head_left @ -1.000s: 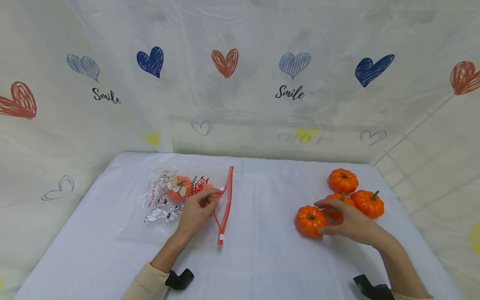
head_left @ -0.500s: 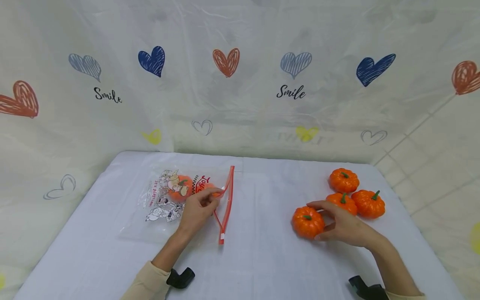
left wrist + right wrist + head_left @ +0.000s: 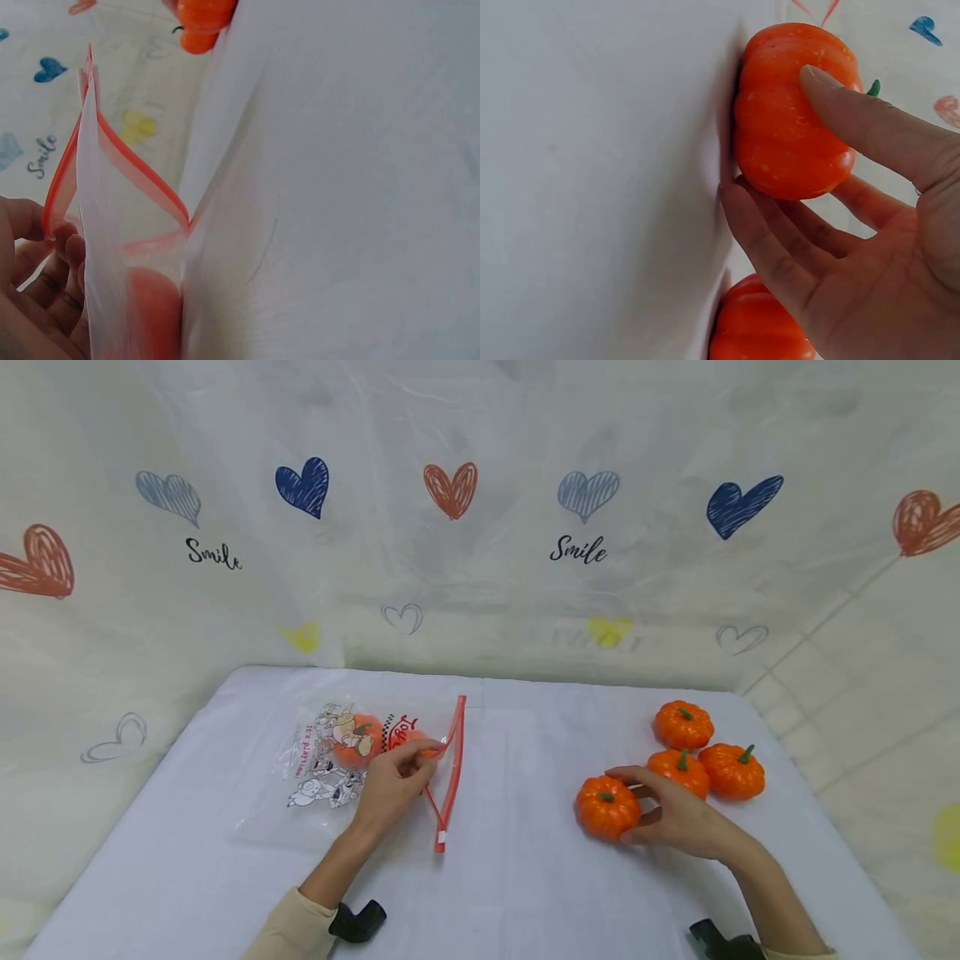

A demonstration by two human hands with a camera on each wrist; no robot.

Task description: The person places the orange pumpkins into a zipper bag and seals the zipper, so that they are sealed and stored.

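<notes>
A clear zip bag point(image 3: 273, 818) with cartoon prints and a red zip edge lies at the left of the table. My left hand point(image 3: 390, 787) pinches the upper red edge, so the mouth gapes, as the left wrist view point(image 3: 142, 165) shows. Inside the bag, small orange toy pumpkins point(image 3: 358, 745) show through the plastic. On the right, my right hand point(image 3: 682, 818) holds a toy pumpkin point(image 3: 606, 808) with a green stem. In the right wrist view its thumb point(image 3: 870, 120) lies across the pumpkin, the other fingers curve around its underside, and the pumpkin sits right at the tabletop.
Behind the right hand are three more toy pumpkins: one at the back point(image 3: 683, 725), one at the right point(image 3: 737, 772) and one partly covered by the hand point(image 3: 678, 770). A white cloth covers the table point(image 3: 517, 877). A heart-printed curtain point(image 3: 480, 568) hangs behind it.
My right hand has moved left with the toy pumpkin, away from the other pumpkins. The left hand keeps its pinch on the bag's edge and has hardly moved.
</notes>
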